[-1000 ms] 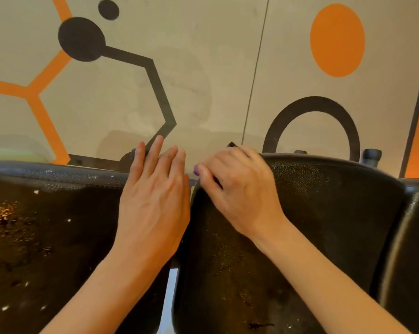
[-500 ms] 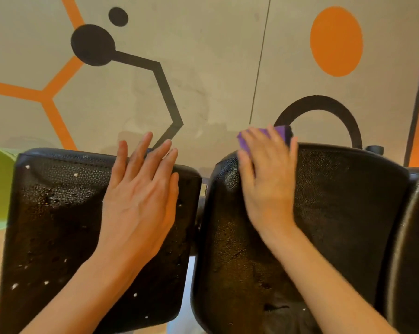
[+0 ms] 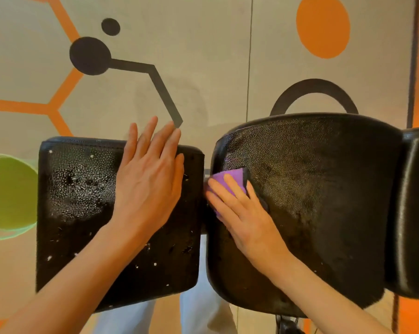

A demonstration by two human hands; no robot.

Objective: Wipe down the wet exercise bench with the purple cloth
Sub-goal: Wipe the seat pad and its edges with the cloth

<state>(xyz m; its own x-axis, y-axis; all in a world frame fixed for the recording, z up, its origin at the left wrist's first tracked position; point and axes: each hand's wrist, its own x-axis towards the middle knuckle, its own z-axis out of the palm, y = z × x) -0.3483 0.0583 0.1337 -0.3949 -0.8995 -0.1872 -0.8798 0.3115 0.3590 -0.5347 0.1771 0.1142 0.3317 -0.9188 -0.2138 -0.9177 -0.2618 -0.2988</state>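
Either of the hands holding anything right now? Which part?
Right hand presses flat on the purple cloth, covering its near part. Left hand rests flat on the left pad, holding nothing.

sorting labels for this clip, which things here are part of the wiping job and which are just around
Job: purple cloth under the right hand; left hand flat on the wet left pad; right pad.

Around: green shape; painted floor.

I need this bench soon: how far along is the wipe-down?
Under way, little done. The right hand presses the purple cloth flat on the left edge of the curved black textured pad, which looks mostly free of drops. The left hand rests on the square black pad, where beads of water sit: that one is left.
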